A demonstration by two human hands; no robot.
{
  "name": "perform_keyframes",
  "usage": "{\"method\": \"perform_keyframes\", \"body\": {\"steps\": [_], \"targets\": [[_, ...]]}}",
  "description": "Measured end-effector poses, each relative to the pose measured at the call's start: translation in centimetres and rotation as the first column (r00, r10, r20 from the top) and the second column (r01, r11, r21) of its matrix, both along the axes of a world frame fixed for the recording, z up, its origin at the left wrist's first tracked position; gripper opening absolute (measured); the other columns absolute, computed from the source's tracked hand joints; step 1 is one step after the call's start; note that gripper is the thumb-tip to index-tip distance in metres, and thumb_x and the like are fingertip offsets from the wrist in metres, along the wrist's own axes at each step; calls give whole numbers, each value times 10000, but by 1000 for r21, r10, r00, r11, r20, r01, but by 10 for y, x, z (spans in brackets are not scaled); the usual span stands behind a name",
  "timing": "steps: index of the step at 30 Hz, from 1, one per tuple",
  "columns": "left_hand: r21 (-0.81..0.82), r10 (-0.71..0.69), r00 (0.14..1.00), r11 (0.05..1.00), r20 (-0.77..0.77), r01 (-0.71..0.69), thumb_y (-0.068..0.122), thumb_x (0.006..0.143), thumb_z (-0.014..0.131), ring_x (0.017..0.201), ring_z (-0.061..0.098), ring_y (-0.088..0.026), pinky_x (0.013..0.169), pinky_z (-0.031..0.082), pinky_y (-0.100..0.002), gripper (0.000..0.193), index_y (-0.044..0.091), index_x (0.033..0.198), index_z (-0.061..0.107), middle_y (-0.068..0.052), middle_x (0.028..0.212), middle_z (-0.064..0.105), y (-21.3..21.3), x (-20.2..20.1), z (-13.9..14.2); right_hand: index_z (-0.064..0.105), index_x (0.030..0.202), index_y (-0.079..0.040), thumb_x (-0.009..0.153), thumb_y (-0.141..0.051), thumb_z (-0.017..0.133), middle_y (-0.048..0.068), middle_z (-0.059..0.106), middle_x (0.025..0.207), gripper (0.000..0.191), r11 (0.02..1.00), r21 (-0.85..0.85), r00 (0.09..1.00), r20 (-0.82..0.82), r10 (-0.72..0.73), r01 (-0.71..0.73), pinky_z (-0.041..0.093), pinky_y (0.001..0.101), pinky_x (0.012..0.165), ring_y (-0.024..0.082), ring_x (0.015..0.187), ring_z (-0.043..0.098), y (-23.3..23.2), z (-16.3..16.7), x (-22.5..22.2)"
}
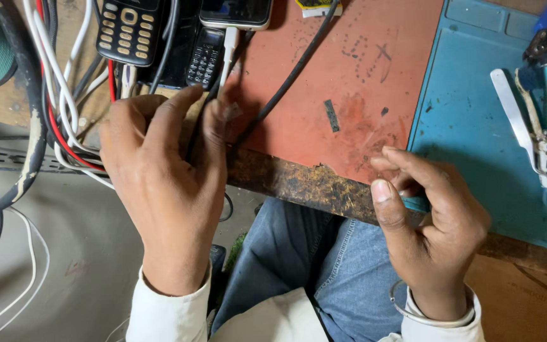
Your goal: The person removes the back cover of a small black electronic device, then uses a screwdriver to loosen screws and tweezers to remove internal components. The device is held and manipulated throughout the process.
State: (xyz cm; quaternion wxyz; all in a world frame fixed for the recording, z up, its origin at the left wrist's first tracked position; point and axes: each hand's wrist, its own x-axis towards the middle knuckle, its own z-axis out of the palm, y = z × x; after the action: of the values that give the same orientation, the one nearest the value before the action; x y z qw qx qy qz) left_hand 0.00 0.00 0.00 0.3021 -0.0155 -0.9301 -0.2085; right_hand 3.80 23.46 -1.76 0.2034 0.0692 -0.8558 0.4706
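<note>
The bench was the largest thing in view, its red-brown top worn and scratched, with a rusty front edge running across the middle. A blue work mat covered its right part, reaching to that edge. Below, the person's blue-jeaned lap showed between two white sleeves.

The left hand lay over the bench edge, fingers partly curled, with a thin black cable passing under its fingertips; whether the hand actually pinched the cable could not be told. The cable ran up and right across the red surface toward the top of the view. It looked light and limp, likely to slide and flop, so it would best be taken close to the end by thumb and forefinger.

The right hand hovered at the bench edge beside the mat, thumb and fingertips drawn close together as if nipping something tiny; nothing could be made out between them. A metal bangle circled that wrist.

At top left sat three phones: two black keypad phones and one smartphone with a white plug in it. A tangle of white, red and black wires hung beside them, too many to count. On the mat lay a cluster of hand tools, among them one white spudger and blue-handled pieces. One small dark strip lay on the red surface.
</note>
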Motion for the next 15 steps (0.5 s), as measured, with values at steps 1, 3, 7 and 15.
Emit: {"method": "perform_keyframes", "body": {"steps": [1,3,7,15], "targets": [[4,14,1000,1000,-6,-14,136,1062,779,1051,554,-286,920,452,-397,175,59,1213,738,-116,1115,594,-3,-3,0,676,1270,-28,1031,-113,717,100,734,1130,257,1000,-10,1000,-1,-3,3,550,225,797,83,871,659,0,1,1],[-13,33,999,999,-21,-34,127,1085,732,1089,564,-274,959,469,-381,183,67,1257,721,-101,1160,600,-9,-7,1,686,1262,-27,1038,-116,717,92,734,1100,243,1000,11,1000,-3,-16,16,548,226,799,85,867,661,-2,2,3],[-80,116,993,990,13,-115,238,1038,786,907,621,-327,769,493,-438,207,97,1188,774,-100,956,637,-10,-11,5,705,1258,-28,1059,-124,730,77,753,1034,222,992,123,999,-39,-32,37,545,236,800,106,859,669,-3,3,3],[-150,180,975,976,132,-160,438,938,796,729,668,-375,556,471,-476,352,142,1127,806,-99,883,710,-3,-38,16,712,1208,-30,1034,-124,732,71,755,1006,198,988,143,998,-53,-42,50,537,250,793,123,857,676,-3,8,7]]}}
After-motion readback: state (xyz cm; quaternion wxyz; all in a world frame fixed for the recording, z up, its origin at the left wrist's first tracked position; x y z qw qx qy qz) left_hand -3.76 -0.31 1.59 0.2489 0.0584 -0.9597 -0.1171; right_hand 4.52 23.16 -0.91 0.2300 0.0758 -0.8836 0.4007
